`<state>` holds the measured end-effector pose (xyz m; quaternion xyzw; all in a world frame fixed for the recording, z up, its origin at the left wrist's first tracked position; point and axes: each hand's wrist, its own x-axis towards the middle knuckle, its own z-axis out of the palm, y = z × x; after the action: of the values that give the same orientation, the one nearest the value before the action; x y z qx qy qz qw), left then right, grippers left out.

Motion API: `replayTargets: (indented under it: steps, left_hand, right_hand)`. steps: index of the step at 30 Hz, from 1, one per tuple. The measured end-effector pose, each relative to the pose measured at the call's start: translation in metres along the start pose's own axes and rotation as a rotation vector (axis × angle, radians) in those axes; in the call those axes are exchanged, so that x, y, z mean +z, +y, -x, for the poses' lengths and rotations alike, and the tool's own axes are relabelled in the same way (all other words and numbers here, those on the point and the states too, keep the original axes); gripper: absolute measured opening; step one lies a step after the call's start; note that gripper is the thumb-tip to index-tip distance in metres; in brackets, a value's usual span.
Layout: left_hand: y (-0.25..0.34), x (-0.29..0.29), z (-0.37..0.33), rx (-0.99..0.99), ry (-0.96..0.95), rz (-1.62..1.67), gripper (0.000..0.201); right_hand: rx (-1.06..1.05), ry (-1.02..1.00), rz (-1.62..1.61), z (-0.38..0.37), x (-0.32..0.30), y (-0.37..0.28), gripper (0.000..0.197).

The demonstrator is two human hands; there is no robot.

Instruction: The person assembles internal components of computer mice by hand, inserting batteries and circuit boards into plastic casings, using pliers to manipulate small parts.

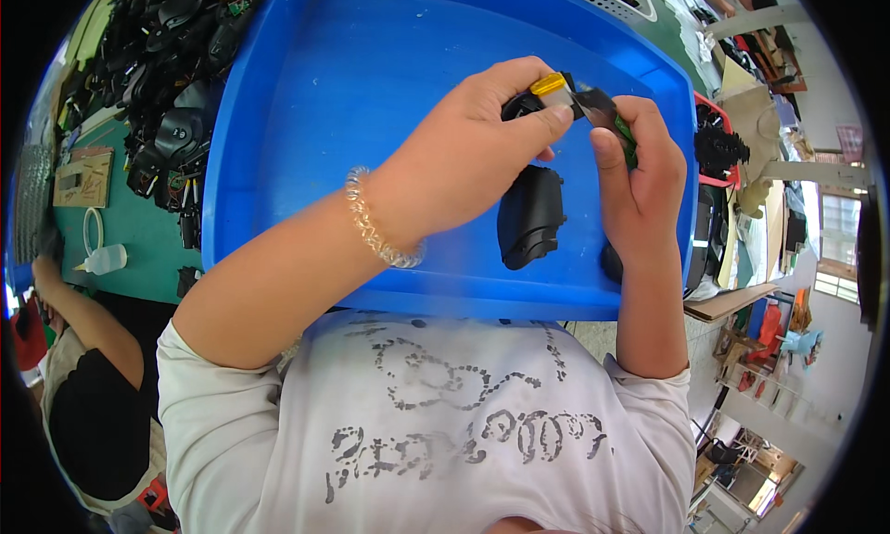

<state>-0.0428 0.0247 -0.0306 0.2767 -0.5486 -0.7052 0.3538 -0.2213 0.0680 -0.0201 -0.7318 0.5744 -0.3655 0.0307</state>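
My left hand (491, 131) is closed around a small silver battery cell (550, 88) with yellow tape on one end and a black plastic part beneath it. Opposite, my right hand (642, 177) pinches a green circuit board (628, 143), mostly hidden by the fingers. A dark, flat piece (597, 104) spans the gap between both hands; how it joins the parts I cannot tell. Below them, a curved black plastic housing (531, 217) lies in the blue tray (371, 108). Another dark item (611, 261) shows partly beside my right wrist.
A heap of black plastic parts with wires (176, 89) covers the bench at left. Nearer stand a squeeze bottle (107, 259) and a brown board (83, 177). A co-worker's arm (88, 321) reaches in there. Right of the tray, a red basket (718, 145) holds black parts.
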Motion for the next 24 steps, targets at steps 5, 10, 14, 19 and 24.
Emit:
replayTargets:
  steps: [5,10,14,19,24]
  left_hand:
    - [-0.017,-0.005,-0.011,-0.109,0.122,0.026,0.020]
    - [-0.010,-0.001,-0.014,-0.136,0.026,0.085,0.021]
    - [0.000,-0.008,-0.010,-0.024,-0.077,0.162,0.022]
    - [0.011,-0.009,-0.008,0.047,-0.170,0.210,0.029]
    - [0.010,-0.007,-0.003,0.057,-0.268,0.149,0.029]
  right_hand:
    - [-0.240,0.002,0.109,-0.001,-0.006,-0.007,0.022]
    - [-0.097,0.009,-0.198,0.003,-0.012,-0.004,0.025]
    - [0.120,-0.306,-0.627,-0.001,-0.022,0.011,0.034]
    - [0.298,-0.719,-1.030,0.003,-0.034,0.019,0.044]
    - [0.297,-0.843,-1.226,0.001,-0.035,0.025,0.050]
